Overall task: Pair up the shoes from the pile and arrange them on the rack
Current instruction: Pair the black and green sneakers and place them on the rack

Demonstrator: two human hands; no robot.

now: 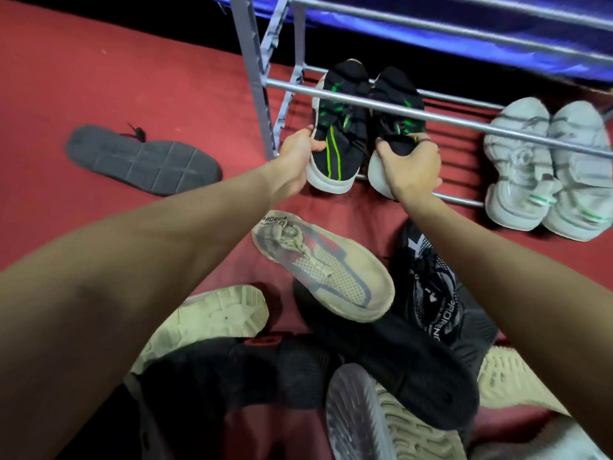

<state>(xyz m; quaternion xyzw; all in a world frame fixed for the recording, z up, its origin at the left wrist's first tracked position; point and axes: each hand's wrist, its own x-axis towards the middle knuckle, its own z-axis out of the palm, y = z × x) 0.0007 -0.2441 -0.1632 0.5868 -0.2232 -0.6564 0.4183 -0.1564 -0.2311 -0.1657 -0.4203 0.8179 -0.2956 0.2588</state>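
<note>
1. A red carpeted floor (99, 81) carries a grey metal rack (391, 106) backed by blue cloth (464, 44).
2. The left hand (297, 157) grips the heel side of one black-and-green shoe (335, 134) on the lowest tier.
3. The right hand (411, 167) clasps the heel of its mate (398, 104), just beside it.
4. A pale grey pair (547, 167) sits further right on the same tier.
5. The pile (365, 327) of mixed shoes lies near the person; a dark sole (142, 161) lies apart, upturned.
</note>
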